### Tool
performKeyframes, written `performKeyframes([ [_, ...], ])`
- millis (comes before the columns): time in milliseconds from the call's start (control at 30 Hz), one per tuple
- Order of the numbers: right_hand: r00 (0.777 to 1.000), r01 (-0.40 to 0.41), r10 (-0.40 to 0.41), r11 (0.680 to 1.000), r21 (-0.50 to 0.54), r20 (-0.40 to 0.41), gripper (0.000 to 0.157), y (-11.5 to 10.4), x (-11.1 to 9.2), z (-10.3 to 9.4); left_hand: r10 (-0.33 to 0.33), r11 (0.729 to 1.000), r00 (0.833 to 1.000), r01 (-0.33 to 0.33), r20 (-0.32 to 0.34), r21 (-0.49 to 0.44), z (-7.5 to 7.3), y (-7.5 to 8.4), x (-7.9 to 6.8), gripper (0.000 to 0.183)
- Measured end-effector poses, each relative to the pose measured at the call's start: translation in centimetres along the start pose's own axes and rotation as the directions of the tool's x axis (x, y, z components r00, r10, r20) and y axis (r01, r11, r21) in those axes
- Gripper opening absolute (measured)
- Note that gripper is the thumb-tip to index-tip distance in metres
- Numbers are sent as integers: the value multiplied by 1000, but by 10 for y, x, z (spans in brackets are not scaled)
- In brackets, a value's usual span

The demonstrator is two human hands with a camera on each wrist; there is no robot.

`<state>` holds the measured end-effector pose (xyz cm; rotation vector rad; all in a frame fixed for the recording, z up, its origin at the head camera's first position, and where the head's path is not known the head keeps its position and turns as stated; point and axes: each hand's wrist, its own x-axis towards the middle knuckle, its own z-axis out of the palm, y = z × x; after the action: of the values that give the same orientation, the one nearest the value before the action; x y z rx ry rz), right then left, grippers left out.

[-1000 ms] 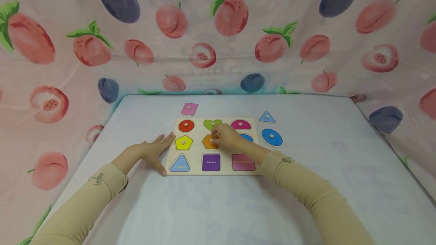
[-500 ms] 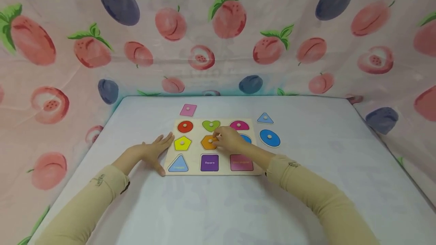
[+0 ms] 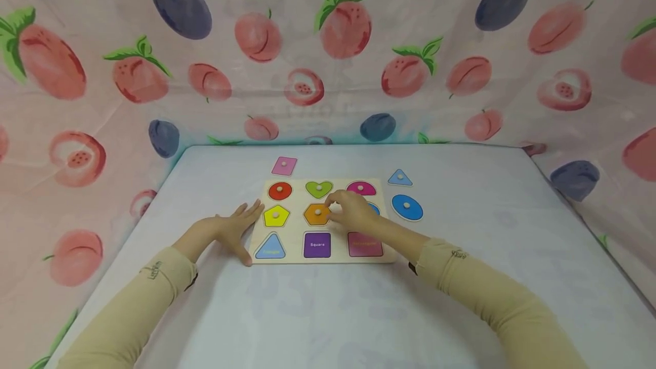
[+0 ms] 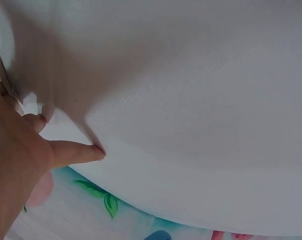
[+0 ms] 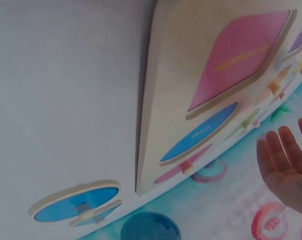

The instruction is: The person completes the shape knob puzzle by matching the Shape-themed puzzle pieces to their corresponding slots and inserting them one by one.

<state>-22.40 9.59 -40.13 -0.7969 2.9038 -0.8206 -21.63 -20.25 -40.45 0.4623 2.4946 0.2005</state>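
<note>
A wooden shape puzzle board [image 3: 294, 238] lies on the table. My left hand [image 3: 233, 232] rests with fingers spread along its left edge; the left wrist view shows the thumb [image 4: 78, 153] stretched out over the white surface. Over the board's centre right, my right hand [image 3: 351, 210] has loosely bent fingers holding nothing, beside the knobbed orange hexagon [image 3: 314, 218] in its recess. Red circle [image 3: 277, 193], green heart [image 3: 315, 192], magenta half circle [image 3: 361, 191] and yellow pentagon [image 3: 275, 221] also sit with knobs. The hand partly covers the blue oval recess [image 5: 198, 132].
Off the board lie a blue oval piece [image 3: 407, 212] and a light blue triangle piece [image 3: 400, 180] at right, and a pink four-sided piece [image 3: 287, 170] behind. Triangle [image 3: 270, 246], square [image 3: 317, 250] and rectangle [image 3: 365, 248] recesses show printed words. A fruit-print cloth [image 3: 338, 90] hangs behind.
The right hand's fingers have come off the orange hexagon's knob and drawn a little to the right, leaving the hexagon in its recess. The left hand stays at the board's edge.
</note>
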Motion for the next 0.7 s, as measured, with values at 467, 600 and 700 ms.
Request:
performKeyframes([
  [467,1000,15,-16,999,-32,-9,21,12,-15,-21,-35,999,997,36,-63,23,2,-3,7,139],
  [600,998,34,-35,999,-13,-52,21,20,-21,-25,-32,999,997,33,-63,12,3,-4,7,138],
  [700,994,54,-53,998,11,-93,22,25,-25,-30,-34,999,998,34,-60,9,3,-5,6,138],
])
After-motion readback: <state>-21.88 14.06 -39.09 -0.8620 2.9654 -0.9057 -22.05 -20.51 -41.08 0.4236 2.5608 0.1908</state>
